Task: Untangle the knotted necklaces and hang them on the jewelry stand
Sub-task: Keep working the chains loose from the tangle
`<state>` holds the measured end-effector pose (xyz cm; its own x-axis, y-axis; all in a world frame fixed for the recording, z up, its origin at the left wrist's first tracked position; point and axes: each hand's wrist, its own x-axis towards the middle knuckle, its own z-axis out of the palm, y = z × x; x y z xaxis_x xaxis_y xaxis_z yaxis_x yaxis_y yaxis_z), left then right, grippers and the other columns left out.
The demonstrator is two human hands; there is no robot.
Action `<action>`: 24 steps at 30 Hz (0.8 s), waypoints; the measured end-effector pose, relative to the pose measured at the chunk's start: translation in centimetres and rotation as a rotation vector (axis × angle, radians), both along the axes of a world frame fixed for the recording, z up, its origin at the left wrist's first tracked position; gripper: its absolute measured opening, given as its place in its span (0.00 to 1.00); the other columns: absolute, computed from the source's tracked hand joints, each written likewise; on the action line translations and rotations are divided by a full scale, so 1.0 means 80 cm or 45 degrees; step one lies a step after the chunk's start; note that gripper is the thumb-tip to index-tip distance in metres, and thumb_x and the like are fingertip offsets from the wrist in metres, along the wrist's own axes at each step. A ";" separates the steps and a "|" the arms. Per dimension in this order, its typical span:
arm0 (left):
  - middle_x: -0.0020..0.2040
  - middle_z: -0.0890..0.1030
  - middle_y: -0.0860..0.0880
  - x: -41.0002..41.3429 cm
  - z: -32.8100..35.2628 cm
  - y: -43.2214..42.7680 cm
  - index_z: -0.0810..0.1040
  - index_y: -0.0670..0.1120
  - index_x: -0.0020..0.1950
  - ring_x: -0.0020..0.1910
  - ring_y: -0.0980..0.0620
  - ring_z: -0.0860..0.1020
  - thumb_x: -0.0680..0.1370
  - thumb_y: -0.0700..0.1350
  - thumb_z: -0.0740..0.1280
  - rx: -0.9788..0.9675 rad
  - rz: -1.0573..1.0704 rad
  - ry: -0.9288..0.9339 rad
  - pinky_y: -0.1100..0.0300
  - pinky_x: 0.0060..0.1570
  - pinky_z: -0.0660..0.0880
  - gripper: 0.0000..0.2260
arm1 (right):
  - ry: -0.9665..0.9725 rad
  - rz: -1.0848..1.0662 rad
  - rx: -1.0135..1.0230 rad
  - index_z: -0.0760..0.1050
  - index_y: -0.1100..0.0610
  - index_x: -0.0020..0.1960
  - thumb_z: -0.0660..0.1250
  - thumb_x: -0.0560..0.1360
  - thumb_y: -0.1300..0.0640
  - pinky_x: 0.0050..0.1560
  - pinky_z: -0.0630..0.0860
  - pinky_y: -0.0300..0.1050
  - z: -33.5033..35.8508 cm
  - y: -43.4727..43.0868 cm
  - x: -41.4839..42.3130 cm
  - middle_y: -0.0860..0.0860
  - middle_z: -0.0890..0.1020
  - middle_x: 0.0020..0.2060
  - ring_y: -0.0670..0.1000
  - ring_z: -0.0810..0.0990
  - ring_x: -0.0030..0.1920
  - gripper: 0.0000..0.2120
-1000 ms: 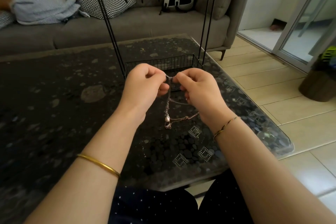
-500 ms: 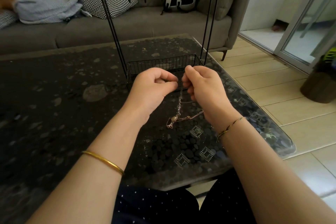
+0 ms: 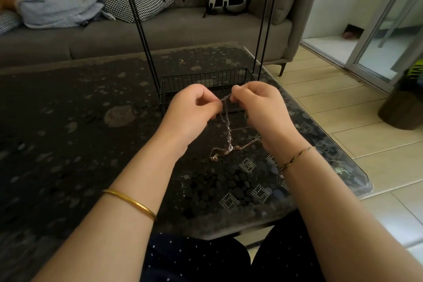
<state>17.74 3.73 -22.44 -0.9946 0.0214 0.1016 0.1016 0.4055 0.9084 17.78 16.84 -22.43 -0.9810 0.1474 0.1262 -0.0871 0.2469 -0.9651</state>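
since the earlier frame the pendant end has sunk onto the table (image 3: 68, 144). left hand (image 3: 191, 110) and right hand (image 3: 258, 107) pinch the chains (image 3: 227, 130) near the stand (image 3: 201, 80). untangling step; next, tease the strands apart.

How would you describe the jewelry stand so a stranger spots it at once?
Find the dark table in front of the grey sofa. The stand rises from its right side. It alone is thin black wire: tall legs, hooks along the top bar, a mesh basket at the base.
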 end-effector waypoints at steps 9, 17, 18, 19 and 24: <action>0.43 0.83 0.52 0.000 0.003 0.001 0.76 0.48 0.46 0.45 0.55 0.82 0.79 0.41 0.63 0.203 0.036 -0.048 0.60 0.44 0.78 0.04 | 0.029 0.087 0.031 0.80 0.55 0.42 0.69 0.73 0.59 0.30 0.71 0.29 -0.003 0.000 0.003 0.47 0.81 0.36 0.39 0.73 0.32 0.02; 0.43 0.81 0.51 0.001 0.003 0.000 0.77 0.48 0.48 0.44 0.55 0.80 0.79 0.41 0.64 0.168 0.022 -0.028 0.61 0.43 0.75 0.03 | 0.041 0.115 0.000 0.82 0.53 0.46 0.70 0.73 0.59 0.35 0.74 0.37 -0.004 0.000 0.003 0.57 0.81 0.39 0.47 0.72 0.35 0.04; 0.42 0.82 0.52 0.001 0.003 0.000 0.77 0.48 0.47 0.43 0.56 0.80 0.79 0.41 0.65 0.162 0.022 -0.011 0.63 0.42 0.75 0.03 | 0.044 0.113 0.001 0.82 0.54 0.45 0.70 0.72 0.59 0.38 0.75 0.39 -0.004 0.000 0.003 0.58 0.82 0.39 0.48 0.73 0.36 0.03; 0.42 0.82 0.52 0.000 0.003 -0.001 0.77 0.49 0.47 0.42 0.57 0.80 0.78 0.40 0.65 0.153 0.026 0.011 0.65 0.40 0.74 0.04 | 0.041 0.112 0.007 0.82 0.54 0.44 0.71 0.72 0.59 0.39 0.76 0.40 -0.003 -0.001 0.004 0.58 0.82 0.38 0.47 0.73 0.36 0.03; 0.41 0.82 0.50 0.000 0.002 -0.003 0.75 0.49 0.48 0.38 0.63 0.80 0.77 0.38 0.67 0.114 0.046 0.112 0.72 0.37 0.74 0.06 | 0.051 0.108 0.079 0.78 0.53 0.39 0.69 0.72 0.62 0.28 0.67 0.31 -0.003 0.002 0.003 0.45 0.71 0.27 0.39 0.66 0.24 0.05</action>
